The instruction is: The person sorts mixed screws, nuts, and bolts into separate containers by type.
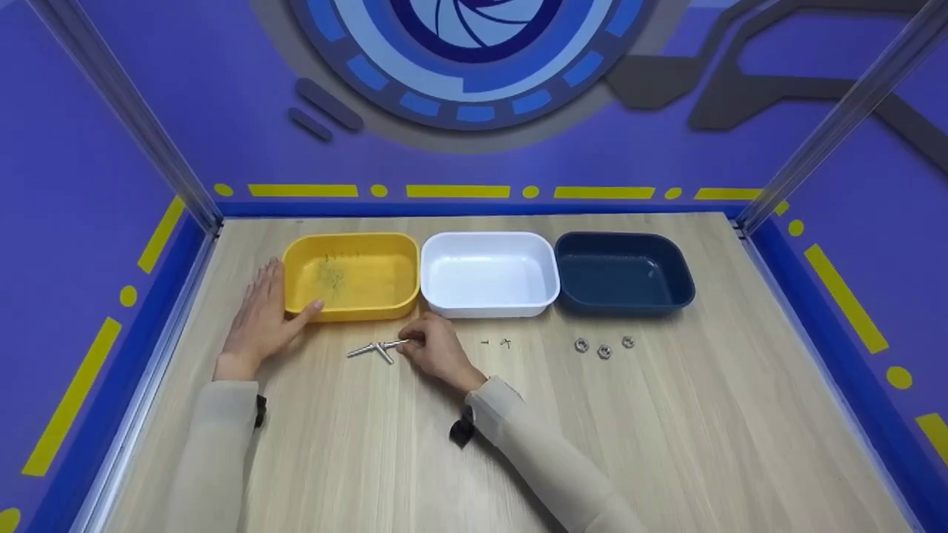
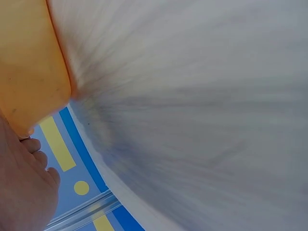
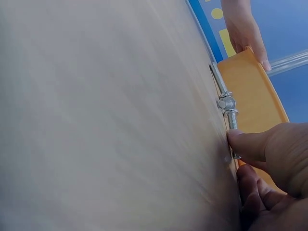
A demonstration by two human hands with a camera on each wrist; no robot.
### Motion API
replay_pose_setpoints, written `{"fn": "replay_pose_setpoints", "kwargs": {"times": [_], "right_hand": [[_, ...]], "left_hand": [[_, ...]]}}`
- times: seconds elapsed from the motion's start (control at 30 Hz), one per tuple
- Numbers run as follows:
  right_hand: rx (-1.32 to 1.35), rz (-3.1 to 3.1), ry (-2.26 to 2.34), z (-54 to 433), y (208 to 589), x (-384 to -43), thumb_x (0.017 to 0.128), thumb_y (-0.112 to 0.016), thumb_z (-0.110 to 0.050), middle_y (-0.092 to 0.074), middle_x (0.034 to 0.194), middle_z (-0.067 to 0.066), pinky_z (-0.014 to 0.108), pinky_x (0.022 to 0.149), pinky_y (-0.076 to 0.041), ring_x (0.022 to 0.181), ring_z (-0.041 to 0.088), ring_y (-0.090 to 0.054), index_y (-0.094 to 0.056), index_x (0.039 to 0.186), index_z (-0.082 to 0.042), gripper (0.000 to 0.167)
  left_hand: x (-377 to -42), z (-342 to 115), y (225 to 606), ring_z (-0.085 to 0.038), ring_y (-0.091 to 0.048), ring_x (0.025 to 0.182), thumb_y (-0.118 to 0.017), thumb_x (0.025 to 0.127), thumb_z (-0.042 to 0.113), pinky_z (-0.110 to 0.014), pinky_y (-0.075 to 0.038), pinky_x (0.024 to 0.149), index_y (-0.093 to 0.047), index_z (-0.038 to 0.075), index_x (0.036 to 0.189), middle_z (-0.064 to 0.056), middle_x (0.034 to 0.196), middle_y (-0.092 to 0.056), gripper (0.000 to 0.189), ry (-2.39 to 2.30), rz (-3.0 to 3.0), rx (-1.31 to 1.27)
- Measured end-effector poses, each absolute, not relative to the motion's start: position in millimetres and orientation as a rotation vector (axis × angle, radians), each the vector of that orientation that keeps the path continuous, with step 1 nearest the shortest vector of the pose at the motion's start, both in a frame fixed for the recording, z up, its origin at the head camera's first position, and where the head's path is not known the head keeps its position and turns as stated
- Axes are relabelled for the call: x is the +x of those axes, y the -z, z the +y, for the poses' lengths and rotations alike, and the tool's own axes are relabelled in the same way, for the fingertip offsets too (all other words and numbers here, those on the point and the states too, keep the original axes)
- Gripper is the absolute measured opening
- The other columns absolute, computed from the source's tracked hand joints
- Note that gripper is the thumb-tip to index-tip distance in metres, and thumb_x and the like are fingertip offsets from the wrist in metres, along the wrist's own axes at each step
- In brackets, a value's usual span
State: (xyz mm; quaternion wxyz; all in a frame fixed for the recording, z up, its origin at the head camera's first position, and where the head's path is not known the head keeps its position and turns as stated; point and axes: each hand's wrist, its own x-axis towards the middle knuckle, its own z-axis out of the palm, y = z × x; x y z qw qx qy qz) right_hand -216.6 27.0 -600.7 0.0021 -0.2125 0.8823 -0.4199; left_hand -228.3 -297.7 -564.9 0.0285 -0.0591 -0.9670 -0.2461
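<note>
My left hand (image 1: 259, 320) rests against the left side of the yellow box (image 1: 370, 312), fingers extended along the wall and thumb over the front rim. Just in front of that box, silvery threaded bolts (image 1: 363, 351) lie crossed on the table. My right hand (image 1: 441, 352) pinches the right end of one bolt (image 3: 233, 121) between thumb and fingers. In the right wrist view, the round head of another bolt (image 3: 226, 103) faces the camera. Small dark screws (image 1: 333, 277) appear inside the yellow box, too small to make out singly.
A white box (image 1: 490, 311) and a dark blue box (image 1: 626, 303) stand in a row beside the yellow one. A few tiny screws (image 1: 506, 343) lie before the white box. Three nuts (image 1: 605, 352) lie before the blue box. Purple walls (image 1: 474, 166) enclose the table.
</note>
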Motion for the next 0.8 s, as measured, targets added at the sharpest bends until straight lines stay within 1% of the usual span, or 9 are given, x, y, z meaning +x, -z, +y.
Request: {"fn": "replay_pose_setpoints", "kwargs": {"times": [0.1,0.2,0.33,0.47,0.8], "right_hand": [[-0.669,2.771,1.318,27,601,-217,0.091,-0.085,-0.010,-0.073,0.095,0.004,0.024,0.083,-0.056,0.091,0.014,-0.066,-0.086,0.098,-0.008,0.007],[-0.679,2.759,1.326,26,602,-217,0.091,-0.085,-0.007,-0.073,0.095,0.004,0.023,0.082,-0.057,0.091,0.014,-0.067,-0.086,0.096,-0.008,0.005],[-0.697,2.735,1.320,26,600,-216,0.091,-0.084,-0.007,-0.073,0.093,0.003,0.019,0.078,-0.055,0.088,0.009,-0.065,-0.086,0.096,-0.010,0.006],[-0.697,2.704,1.315,25,597,-214,0.093,-0.084,-0.011,-0.073,0.091,0.000,0.018,0.076,-0.052,0.085,0.005,-0.061,-0.086,0.097,-0.011,0.005],[-0.696,2.751,1.306,29,589,-212,0.094,-0.082,-0.012,-0.073,0.092,-0.001,0.020,0.077,-0.053,0.086,0.007,-0.061,-0.087,0.098,-0.011,0.006]], "left_hand": [[-229,-297,566,-0.048,-0.006,0.165,-0.054,0.102,0.069,-0.065,-0.007,0.134,0.001,-0.003,0.169,-0.026,0.178,-0.001,0.113,0.764,-2.982,-0.177],[-229,-297,566,-0.049,-0.006,0.165,-0.054,0.103,0.069,-0.065,-0.007,0.134,0.001,-0.003,0.169,-0.026,0.178,-0.001,0.112,0.761,-2.976,-0.183],[-229,-297,566,-0.050,-0.008,0.164,-0.055,0.103,0.068,-0.065,-0.008,0.134,-0.001,-0.004,0.169,-0.027,0.178,-0.003,0.111,0.749,-2.963,-0.200],[-228,-298,566,-0.049,-0.008,0.164,-0.055,0.102,0.068,-0.064,-0.008,0.134,-0.002,-0.004,0.169,-0.027,0.178,-0.004,0.111,0.725,-2.965,-0.196],[-230,-298,568,-0.049,-0.007,0.164,-0.053,0.102,0.070,-0.062,-0.007,0.135,-0.001,-0.005,0.169,-0.028,0.177,-0.005,0.113,0.699,-2.967,-0.186]]}}
